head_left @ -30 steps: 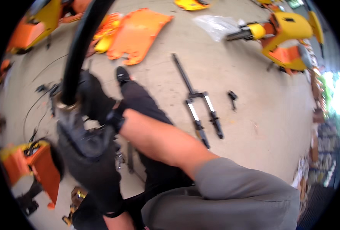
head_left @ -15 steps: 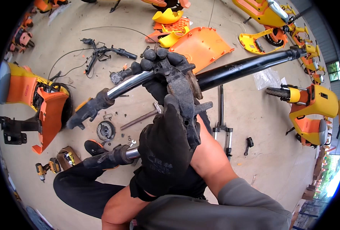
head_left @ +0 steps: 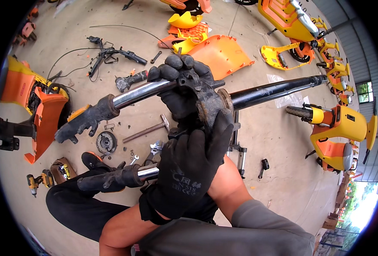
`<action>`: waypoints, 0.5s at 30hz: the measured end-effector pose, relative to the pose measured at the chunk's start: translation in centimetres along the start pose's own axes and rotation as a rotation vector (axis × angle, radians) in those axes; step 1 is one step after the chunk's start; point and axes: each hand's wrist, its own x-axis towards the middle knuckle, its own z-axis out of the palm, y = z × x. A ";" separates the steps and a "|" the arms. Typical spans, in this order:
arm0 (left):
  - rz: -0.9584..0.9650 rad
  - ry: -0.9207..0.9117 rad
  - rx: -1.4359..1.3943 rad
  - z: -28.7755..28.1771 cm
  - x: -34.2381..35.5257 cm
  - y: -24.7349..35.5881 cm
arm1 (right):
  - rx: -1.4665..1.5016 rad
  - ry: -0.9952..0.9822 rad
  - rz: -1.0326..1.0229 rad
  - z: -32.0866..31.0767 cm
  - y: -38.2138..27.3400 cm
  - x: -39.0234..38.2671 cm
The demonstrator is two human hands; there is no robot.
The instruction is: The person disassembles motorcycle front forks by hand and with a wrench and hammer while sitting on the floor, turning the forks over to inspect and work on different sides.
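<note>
A dirty scooter front fork [head_left: 201,102] lies across in front of me, with two chrome-and-black legs pointing left. Its black steering stem [head_left: 278,91] points to the upper right. My right hand [head_left: 178,68], in a black glove, reaches from behind and curls its fingers around the crown at the upper leg [head_left: 144,94]. Closer to me, my gloved left hand [head_left: 184,170] grips the crown's other end by the lower leg [head_left: 148,171]. Its thumb lies near the rusty ring at the stem's base. The left palm and part of the crown are hidden.
On the floor lie a hammer [head_left: 146,131], a round brake plate [head_left: 106,143], an angle grinder [head_left: 130,81], an adjustable wrench [head_left: 155,148] and a cordless drill [head_left: 34,183]. Another fork [head_left: 242,160] lies behind my right arm. Orange panels [head_left: 223,55] and yellow-orange scooters [head_left: 340,123] stand around.
The fork has tilted, and its crown faces me differently. My left thumb has shifted right, toward the stem's base. My right hand keeps its hold, and the whole view has shifted slightly.
</note>
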 end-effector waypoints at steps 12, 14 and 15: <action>0.052 -0.071 -0.099 -1.0 0.0 0.2 | -0.131 0.038 -0.067 1.4 -0.6 -0.7; 0.059 -0.111 -0.145 -1.6 -0.2 -0.3 | -0.132 0.018 -0.052 1.3 -0.1 -0.8; 0.059 -0.100 -0.144 -1.4 -0.4 -0.4 | -0.132 0.008 -0.049 1.1 0.1 -0.8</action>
